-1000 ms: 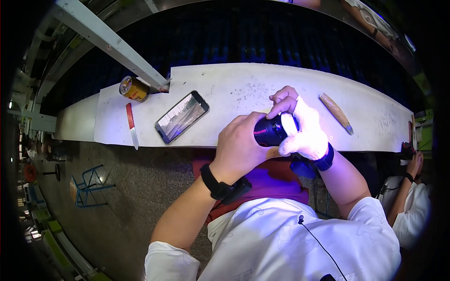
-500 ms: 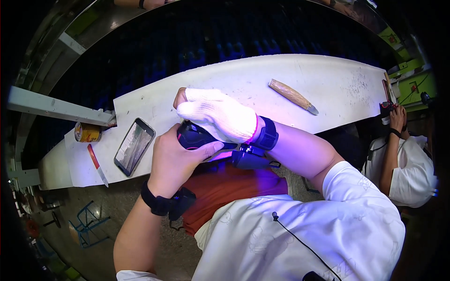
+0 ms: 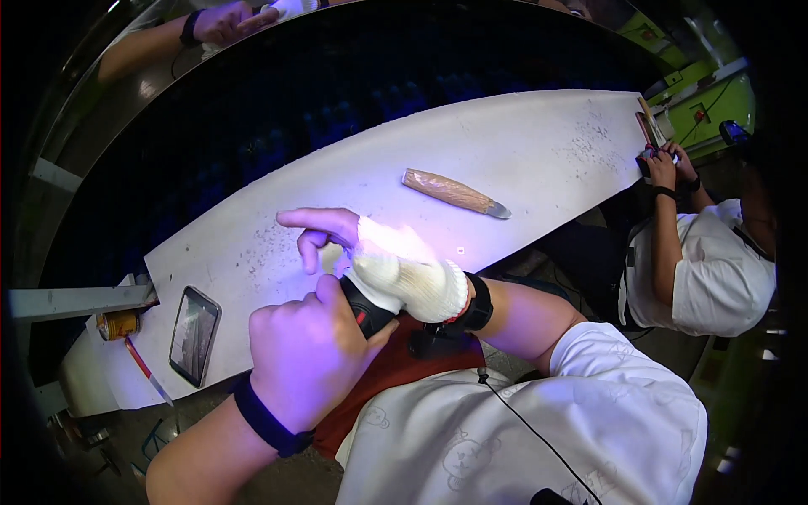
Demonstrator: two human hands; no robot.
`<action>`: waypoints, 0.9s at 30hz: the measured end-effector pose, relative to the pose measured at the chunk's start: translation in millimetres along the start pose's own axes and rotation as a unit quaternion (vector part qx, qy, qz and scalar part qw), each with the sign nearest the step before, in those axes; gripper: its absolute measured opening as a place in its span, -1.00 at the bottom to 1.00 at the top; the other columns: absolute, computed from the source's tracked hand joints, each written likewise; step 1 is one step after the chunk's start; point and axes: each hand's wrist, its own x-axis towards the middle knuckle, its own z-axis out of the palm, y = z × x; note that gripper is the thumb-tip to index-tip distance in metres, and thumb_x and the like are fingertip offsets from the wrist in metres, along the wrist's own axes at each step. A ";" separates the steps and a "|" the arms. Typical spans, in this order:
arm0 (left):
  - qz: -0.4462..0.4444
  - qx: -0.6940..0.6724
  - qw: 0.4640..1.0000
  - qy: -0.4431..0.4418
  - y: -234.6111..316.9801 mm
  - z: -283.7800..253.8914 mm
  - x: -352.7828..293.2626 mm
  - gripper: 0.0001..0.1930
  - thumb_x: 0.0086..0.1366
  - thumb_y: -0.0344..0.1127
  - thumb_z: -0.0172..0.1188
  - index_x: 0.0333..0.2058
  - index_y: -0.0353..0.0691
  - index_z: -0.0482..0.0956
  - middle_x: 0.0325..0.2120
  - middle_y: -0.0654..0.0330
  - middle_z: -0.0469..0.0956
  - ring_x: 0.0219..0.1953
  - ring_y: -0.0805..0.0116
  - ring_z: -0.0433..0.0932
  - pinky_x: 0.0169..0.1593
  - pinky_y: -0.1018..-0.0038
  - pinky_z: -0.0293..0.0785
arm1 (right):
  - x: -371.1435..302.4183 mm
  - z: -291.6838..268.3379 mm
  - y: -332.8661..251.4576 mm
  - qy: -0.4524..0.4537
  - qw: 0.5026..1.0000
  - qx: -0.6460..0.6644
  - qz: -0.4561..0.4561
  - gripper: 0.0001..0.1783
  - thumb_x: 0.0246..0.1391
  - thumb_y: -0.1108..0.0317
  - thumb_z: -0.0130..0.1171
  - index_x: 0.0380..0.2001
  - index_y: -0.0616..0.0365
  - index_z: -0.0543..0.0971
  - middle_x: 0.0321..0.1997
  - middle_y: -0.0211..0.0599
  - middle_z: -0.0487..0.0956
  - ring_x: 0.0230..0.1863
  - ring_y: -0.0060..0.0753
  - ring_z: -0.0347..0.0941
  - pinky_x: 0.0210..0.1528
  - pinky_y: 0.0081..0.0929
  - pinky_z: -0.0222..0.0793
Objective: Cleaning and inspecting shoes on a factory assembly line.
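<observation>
My left hand [image 3: 307, 332] is closed round a black item [image 3: 366, 307] with a small red mark; most of it is covered, and I cannot make out its kind. Over its far side lies my right hand [image 3: 379, 257] in a white knit glove that leaves some fingers bare. Its forefinger points out to the left and another finger bends down, apart from it. The gloved part touches the black item; its remaining fingers are hidden. Beyond my right hand a wooden-handled knife [image 3: 454, 194] with a short blade lies on the white worktop [image 3: 539, 160].
A phone [image 3: 195, 337] lies at the left, beside a red-handled knife [image 3: 148, 370] and a yellow can [image 3: 118, 325]. A white metal bar [image 3: 80, 301] juts in there. Past the worktop's far edge runs a dark surface [image 3: 337, 109]. A co-worker [image 3: 711, 278] sits at the right.
My view has shifted, so the worktop things sit elsewhere in it. My right hand's bare fingers now stretch out and spread; before, they lay over the black item. The left hand keeps its hold.
</observation>
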 end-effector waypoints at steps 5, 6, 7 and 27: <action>0.140 0.030 0.987 0.071 -3.1 21.9 -20.7 -0.91 0.17 -0.45 0.20 -0.38 -0.24 0.46 -0.68 0.20 0.48 -0.71 0.30 0.55 -0.60 0.33 0.50 | -29.5 -0.9 24.6 -0.084 0.951 -0.226 -0.191 -0.39 0.56 0.01 -0.13 0.39 0.25 0.44 0.28 -0.02 0.56 0.41 0.04 0.41 0.50 -0.06 0.21; 0.167 0.011 0.982 0.086 -8.3 22.6 -23.9 -0.91 0.17 -0.45 0.20 -0.38 -0.24 0.45 -0.69 0.22 0.47 -0.70 0.30 0.55 -0.58 0.33 0.51 | -35.5 -2.3 12.2 -0.133 0.939 -0.282 -0.148 -0.11 0.45 -0.28 -0.03 0.48 0.29 0.32 0.46 0.13 0.44 0.55 0.20 0.29 0.61 0.06 0.05; 0.199 -0.006 0.975 0.099 -13.6 19.7 -28.4 -0.91 0.17 -0.44 0.20 -0.38 -0.23 0.45 -0.70 0.24 0.45 -0.69 0.31 0.55 -0.56 0.34 0.52 | -41.5 3.2 6.4 -0.134 0.940 -0.274 -0.155 -0.11 0.45 -0.28 -0.03 0.48 0.29 0.32 0.46 0.13 0.44 0.55 0.20 0.29 0.61 0.06 0.05; 0.042 -0.523 0.782 0.338 -5.3 47.6 -91.6 -0.19 0.41 -0.19 0.42 0.48 -0.21 0.15 0.43 -0.16 0.31 0.44 -0.03 0.39 0.45 0.12 0.32 | -33.2 -84.1 -78.3 0.025 0.750 -0.586 -0.306 -0.31 0.22 0.55 0.30 0.39 0.23 0.34 0.11 0.05 0.64 0.02 0.10 0.64 0.07 -0.09 0.57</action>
